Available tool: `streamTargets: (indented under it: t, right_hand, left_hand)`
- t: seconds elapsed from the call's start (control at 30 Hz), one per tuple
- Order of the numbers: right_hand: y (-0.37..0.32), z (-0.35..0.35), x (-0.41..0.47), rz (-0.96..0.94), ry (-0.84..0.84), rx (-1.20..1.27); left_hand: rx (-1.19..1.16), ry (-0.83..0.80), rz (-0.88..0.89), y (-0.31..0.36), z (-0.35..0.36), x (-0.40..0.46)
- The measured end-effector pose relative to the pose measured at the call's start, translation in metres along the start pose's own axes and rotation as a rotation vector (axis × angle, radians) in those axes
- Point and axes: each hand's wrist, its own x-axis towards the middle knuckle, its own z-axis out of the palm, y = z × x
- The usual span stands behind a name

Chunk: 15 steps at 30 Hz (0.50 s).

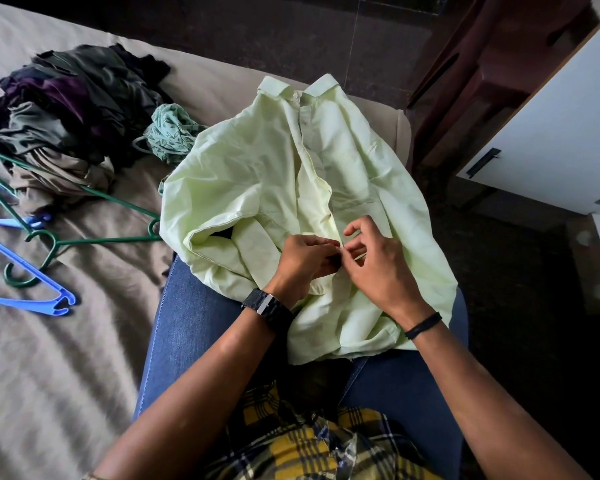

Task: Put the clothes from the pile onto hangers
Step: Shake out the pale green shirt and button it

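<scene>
Head view: pale green shirt lies across the lap, collar at 12 o'clock. Left hand and right hand each pinch its placket. Fabric judged light, limp; best lifted at shoulders.

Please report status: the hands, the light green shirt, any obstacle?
Left hand and right hand pinch light green shirt placket, on lap. Shirt not on hanger. Green hanger lies free on bed. No obstacle.

Shirt: thin, matt, creased woven cloth. Hangers: smooth, slightly glossy plastic. Bedsheet: matt cloth. Jeans: denim. Watch: dark, possibly metal.
</scene>
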Motion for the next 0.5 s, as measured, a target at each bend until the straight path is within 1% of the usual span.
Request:
streamTargets:
  t: [0.07, 0.17, 0.27, 0.4, 0.5]
  right_hand:
    - [0.001, -0.0002, 0.0005, 0.003, 0.003, 0.032]
    - [0.0027, -0.0022, 0.0015, 0.067, 0.003, 0.112]
    - [0.0033, -0.0041, 0.0023, 0.111, -0.013, 0.151]
    - [0.0027, -0.0054, 0.0011, 0.126, -0.034, 0.205]
    - [0.0017, -0.0035, -0.0005, 0.125, -0.004, 0.205]
  left_hand:
    - [-0.013, 0.001, 0.002, 0.0007, -0.001, -0.0014]
    - [-0.018, 0.0, 0.006, 0.0009, -0.0009, -0.0034]
    - [-0.09, -0.015, 0.004, 0.0025, 0.0006, -0.0061]
    - [-0.053, -0.037, 0.035, 0.0025, 0.0025, -0.0061]
    - [-0.031, -0.039, 0.07, 0.001, 0.004, -0.0057]
